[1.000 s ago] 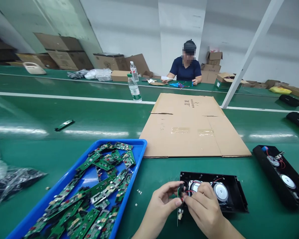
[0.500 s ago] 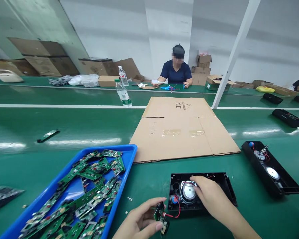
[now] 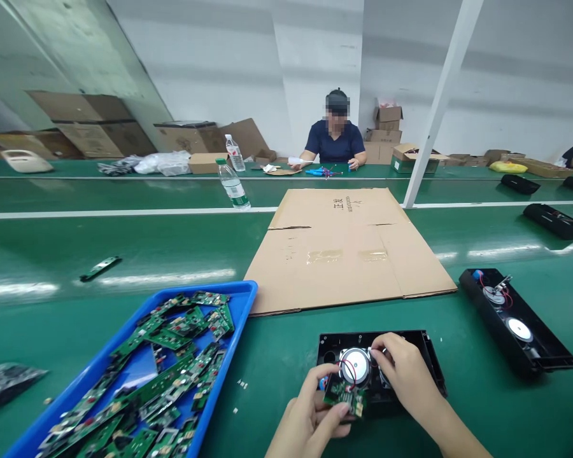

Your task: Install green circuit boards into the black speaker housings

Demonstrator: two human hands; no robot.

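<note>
In the head view my left hand (image 3: 310, 413) pinches a small green circuit board (image 3: 344, 395) over the near left part of a black speaker housing (image 3: 430, 362). Thin red and dark wires rise from the board across a round silver speaker (image 3: 355, 367) set in the housing. My right hand (image 3: 403, 369) is closed at the speaker's right side, thumb and forefinger together on something small and whitish that I cannot make out. Part of a second round speaker is hidden behind its fingers.
A blue tray (image 3: 224, 369) of circuit boards stands at left. Flat cardboard (image 3: 353, 254) lies beyond the housing. Another black housing (image 3: 520, 324) with speakers sits at right. A water bottle (image 3: 233, 186) stands further back; a person (image 3: 335, 140) sits across the table.
My left hand has moved right and brought the circuit board over the housing, beside the speaker. My right hand has shifted slightly, its fingers now pinched at the speaker's right edge.
</note>
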